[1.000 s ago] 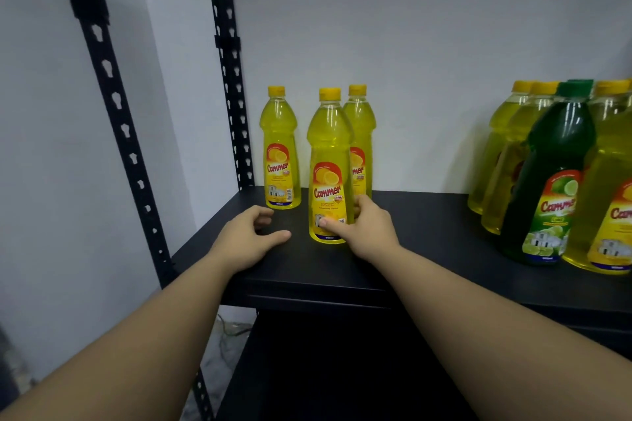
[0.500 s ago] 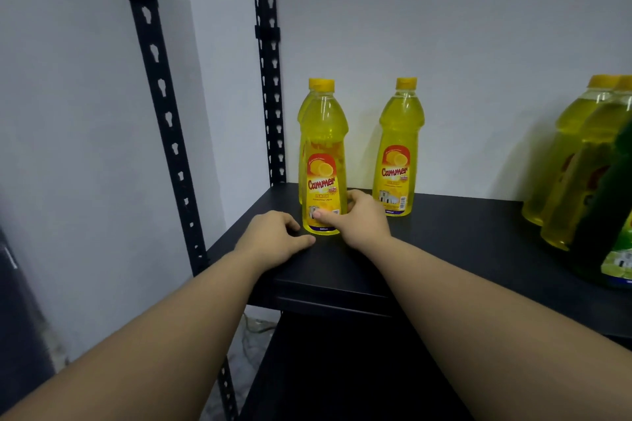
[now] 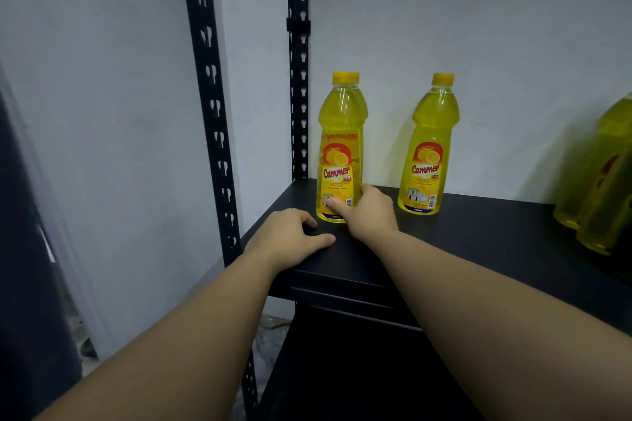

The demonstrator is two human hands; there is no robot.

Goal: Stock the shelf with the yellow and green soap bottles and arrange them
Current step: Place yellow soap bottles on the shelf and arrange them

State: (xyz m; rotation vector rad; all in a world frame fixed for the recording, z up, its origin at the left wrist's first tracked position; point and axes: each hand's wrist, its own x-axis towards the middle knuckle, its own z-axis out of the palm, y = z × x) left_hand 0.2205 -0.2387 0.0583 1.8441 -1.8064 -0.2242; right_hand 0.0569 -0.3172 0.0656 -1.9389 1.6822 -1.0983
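A yellow soap bottle (image 3: 338,147) with a red Cammer lemon label stands upright near the left end of the black shelf (image 3: 478,236). My right hand (image 3: 367,212) grips its base, thumb on the front of the label. A sliver of another yellow bottle (image 3: 363,113) shows right behind it, mostly hidden. A further yellow bottle (image 3: 431,147) stands free to the right, near the wall. My left hand (image 3: 290,236) rests on the shelf's front left corner, fingers loosely curled, holding nothing.
More yellowish bottles (image 3: 598,181) crowd the right edge of the shelf, partly cut off. Two black perforated uprights (image 3: 212,113) (image 3: 298,79) frame the shelf's left side. A grey wall stands behind. A lower shelf level lies below.
My right hand has slid the gripped bottle left, in line with the one behind it. The view has swung left, pushing the right-hand bottles out of frame. The left hand stayed put.
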